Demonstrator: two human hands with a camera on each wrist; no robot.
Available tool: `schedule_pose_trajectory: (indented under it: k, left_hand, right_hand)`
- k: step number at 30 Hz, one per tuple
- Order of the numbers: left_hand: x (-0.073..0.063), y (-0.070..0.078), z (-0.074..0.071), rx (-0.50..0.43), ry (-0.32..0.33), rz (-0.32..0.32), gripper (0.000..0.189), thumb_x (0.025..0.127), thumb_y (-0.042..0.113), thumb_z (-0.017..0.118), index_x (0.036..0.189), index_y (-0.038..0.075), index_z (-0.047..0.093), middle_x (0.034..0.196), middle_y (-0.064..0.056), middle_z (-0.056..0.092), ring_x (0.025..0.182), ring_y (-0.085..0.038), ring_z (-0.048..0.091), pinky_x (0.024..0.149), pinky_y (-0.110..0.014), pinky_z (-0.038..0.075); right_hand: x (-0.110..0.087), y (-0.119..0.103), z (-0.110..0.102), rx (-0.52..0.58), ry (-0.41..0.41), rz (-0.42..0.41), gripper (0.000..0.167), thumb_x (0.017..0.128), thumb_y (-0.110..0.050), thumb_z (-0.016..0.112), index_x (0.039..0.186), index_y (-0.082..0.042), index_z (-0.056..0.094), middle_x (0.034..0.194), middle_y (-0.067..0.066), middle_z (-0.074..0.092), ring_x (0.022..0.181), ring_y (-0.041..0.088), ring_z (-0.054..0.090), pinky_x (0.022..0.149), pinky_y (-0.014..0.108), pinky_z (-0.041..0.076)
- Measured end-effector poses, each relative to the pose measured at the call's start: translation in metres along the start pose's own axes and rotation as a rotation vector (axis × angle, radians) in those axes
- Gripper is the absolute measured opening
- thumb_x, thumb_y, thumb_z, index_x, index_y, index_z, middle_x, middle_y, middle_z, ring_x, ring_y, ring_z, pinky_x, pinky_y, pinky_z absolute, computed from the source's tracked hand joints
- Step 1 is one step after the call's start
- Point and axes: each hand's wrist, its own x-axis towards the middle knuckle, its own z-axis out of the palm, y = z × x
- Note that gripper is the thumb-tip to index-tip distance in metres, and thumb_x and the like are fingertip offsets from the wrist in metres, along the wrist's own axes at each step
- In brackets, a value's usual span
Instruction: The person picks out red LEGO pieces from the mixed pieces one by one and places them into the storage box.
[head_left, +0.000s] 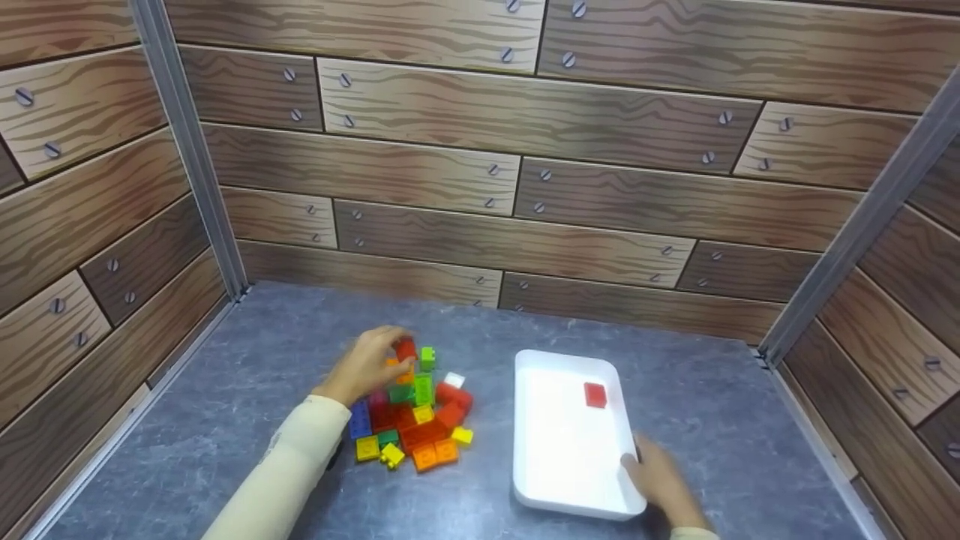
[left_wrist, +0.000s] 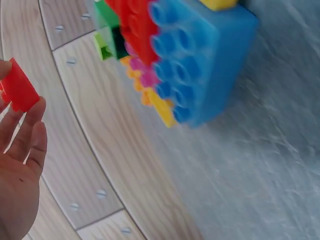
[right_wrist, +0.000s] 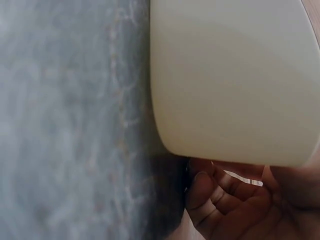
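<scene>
Your left hand [head_left: 369,363] is clamped on a red brick [head_left: 406,349], the fingertips and thumb pinching it above the far end of a loose heap of bricks [head_left: 423,433] on the worktop [head_left: 712,405]. In the left wrist view that brick shows clear of the others, held at the tips of your fingers. Your right hand [head_left: 660,481] is clamped on the white tray [head_left: 555,450], gripping its right edge near the closest corner; the right wrist view shows your fingers curled beside the tray's side. Your two hands are well apart.

The heap lies to the left of the tray, with a gap between them. Nearest your left forearm is a blue brick [head_left: 360,418], its studs large in the left wrist view. A light green brick [head_left: 427,358] sits just beside the held one, a white brick [head_left: 454,381] lies on the tray side of the heap, and two orange bricks [head_left: 435,454] lie side by side at the near edge. Inside the tray, toward its far right, lies a single red block [head_left: 595,395]. Wood-patterned walls [head_left: 420,97] stand around the worktop.
</scene>
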Motion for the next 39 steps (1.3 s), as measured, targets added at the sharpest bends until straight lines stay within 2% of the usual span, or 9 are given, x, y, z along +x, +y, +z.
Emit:
schedule_pose_trajectory:
  k: [8, 14, 18, 28, 36, 39]
  left_hand:
    - [0.011, 0.021, 0.01, -0.009, 0.002, 0.101, 0.036, 0.087, 0.015, 0.08, 0.12, 0.007, 0.069, 0.111, -0.006, 0.069, 0.098, -0.021, 0.065, 0.088, -0.036, 0.057]
    - [0.02, 0.046, 0.024, -0.054, -0.012, 0.164, 0.037, 0.088, 0.013, 0.079, 0.122, 0.005, 0.067, 0.113, -0.006, 0.066, 0.098, -0.02, 0.064, 0.087, -0.033, 0.057]
    - [0.028, 0.061, 0.034, -0.074, -0.019, 0.208, 0.037, 0.089, 0.014, 0.078, 0.123, 0.006, 0.067, 0.113, -0.005, 0.066, 0.097, -0.017, 0.064, 0.088, -0.028, 0.056]
    - [0.049, 0.093, 0.059, -0.101, -0.047, 0.231, 0.035, 0.09, 0.016, 0.078, 0.122, 0.006, 0.069, 0.114, -0.006, 0.066, 0.102, -0.019, 0.064, 0.091, -0.028, 0.055]
    - [0.064, 0.115, 0.081, -0.09, -0.09, 0.251, 0.035, 0.087, 0.012, 0.078, 0.12, 0.007, 0.068, 0.112, -0.005, 0.065, 0.099, -0.016, 0.063, 0.088, -0.023, 0.054]
    - [0.069, 0.121, 0.088, -0.094, -0.089, 0.277, 0.034, 0.086, 0.01, 0.078, 0.119, 0.006, 0.068, 0.11, -0.005, 0.066, 0.098, -0.016, 0.063, 0.088, -0.021, 0.053]
  right_hand:
    - [-0.002, 0.001, 0.001, 0.008, 0.014, -0.018, 0.052, 0.099, -0.008, 0.053, 0.137, 0.024, 0.039, 0.136, 0.044, 0.045, 0.128, 0.059, 0.042, 0.107, 0.065, 0.034]
    - [0.001, 0.0, -0.002, -0.009, -0.029, 0.062, 0.057, 0.1, -0.013, 0.053, 0.141, 0.022, 0.036, 0.141, 0.042, 0.041, 0.133, 0.057, 0.038, 0.11, 0.065, 0.031]
    - [0.003, 0.0, -0.001, -0.008, -0.03, 0.063, 0.056, 0.1, -0.013, 0.053, 0.141, 0.022, 0.037, 0.14, 0.042, 0.043, 0.132, 0.057, 0.039, 0.109, 0.065, 0.032]
    - [0.002, 0.0, 0.001, -0.007, 0.005, -0.013, 0.052, 0.099, -0.009, 0.054, 0.137, 0.023, 0.041, 0.135, 0.043, 0.047, 0.127, 0.058, 0.044, 0.106, 0.065, 0.036]
    - [0.001, 0.0, 0.0, 0.014, 0.026, -0.022, 0.051, 0.098, -0.008, 0.054, 0.138, 0.022, 0.041, 0.136, 0.042, 0.048, 0.128, 0.057, 0.044, 0.107, 0.065, 0.035]
    - [0.0, 0.001, 0.001, 0.019, 0.03, -0.017, 0.052, 0.098, -0.009, 0.055, 0.138, 0.021, 0.042, 0.136, 0.042, 0.047, 0.128, 0.057, 0.044, 0.107, 0.065, 0.035]
